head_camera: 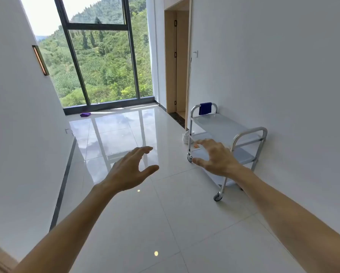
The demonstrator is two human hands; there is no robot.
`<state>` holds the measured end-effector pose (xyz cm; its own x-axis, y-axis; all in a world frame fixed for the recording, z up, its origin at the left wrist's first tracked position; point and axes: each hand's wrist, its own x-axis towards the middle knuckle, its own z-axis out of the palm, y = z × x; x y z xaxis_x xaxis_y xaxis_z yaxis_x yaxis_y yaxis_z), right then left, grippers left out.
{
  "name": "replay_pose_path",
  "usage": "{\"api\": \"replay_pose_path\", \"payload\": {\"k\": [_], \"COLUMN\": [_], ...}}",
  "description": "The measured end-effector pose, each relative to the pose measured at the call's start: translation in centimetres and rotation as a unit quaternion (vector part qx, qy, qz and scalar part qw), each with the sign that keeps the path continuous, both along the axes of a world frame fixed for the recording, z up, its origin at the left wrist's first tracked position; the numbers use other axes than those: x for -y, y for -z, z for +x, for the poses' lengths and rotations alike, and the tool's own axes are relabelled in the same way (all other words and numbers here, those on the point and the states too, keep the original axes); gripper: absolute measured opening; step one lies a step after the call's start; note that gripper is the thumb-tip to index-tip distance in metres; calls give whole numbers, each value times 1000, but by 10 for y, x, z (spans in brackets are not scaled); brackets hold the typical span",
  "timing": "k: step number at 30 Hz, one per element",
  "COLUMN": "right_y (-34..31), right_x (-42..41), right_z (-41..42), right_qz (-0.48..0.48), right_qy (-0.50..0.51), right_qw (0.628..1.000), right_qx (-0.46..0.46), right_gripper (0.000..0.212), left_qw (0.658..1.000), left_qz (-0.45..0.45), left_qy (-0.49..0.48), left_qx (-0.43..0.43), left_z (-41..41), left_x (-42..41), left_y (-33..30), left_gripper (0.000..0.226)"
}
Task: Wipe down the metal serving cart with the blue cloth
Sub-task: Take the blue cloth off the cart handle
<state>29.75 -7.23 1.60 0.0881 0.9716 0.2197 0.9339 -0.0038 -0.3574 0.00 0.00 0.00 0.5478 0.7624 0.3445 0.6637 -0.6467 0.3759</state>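
Against the right wall stands the metal serving cart (224, 129), with the blue cloth (205, 108) draped over its far handle. Nearer, the left hand (129, 172) and right hand (216, 156) reach forward, fingers spread and loosely curved, holding nothing. A purple cloth (85, 114) lies by the far window (98, 56).

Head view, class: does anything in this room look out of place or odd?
A purple cloth lies crumpled on the floor by the window, away from the cart. The blue cloth hangs neatly over the cart's far handle. Nothing looks spilled or damaged.
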Motion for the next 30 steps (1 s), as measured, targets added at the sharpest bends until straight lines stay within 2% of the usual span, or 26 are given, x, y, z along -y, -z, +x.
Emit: {"api": "replay_pose_path", "payload": {"k": [10, 19, 30], "right_y": [10, 14, 19], "right_x": [-111, -263, -414], "right_z": [28, 47, 80], "right_qz": [-3, -12, -4], "right_qy": [1, 39, 78], "right_qw": [1000, 999, 996], "right_qx": [28, 28, 31], "right_gripper": [70, 71, 71], "left_qw": [1000, 998, 992], "left_qz": [2, 6, 30], "left_qy": [-10, 24, 63], "left_qx": [-9, -52, -103], "left_z": [28, 65, 112], "left_x": [-93, -254, -423], "left_y": [9, 4, -4], "left_gripper": [76, 74, 83]}}
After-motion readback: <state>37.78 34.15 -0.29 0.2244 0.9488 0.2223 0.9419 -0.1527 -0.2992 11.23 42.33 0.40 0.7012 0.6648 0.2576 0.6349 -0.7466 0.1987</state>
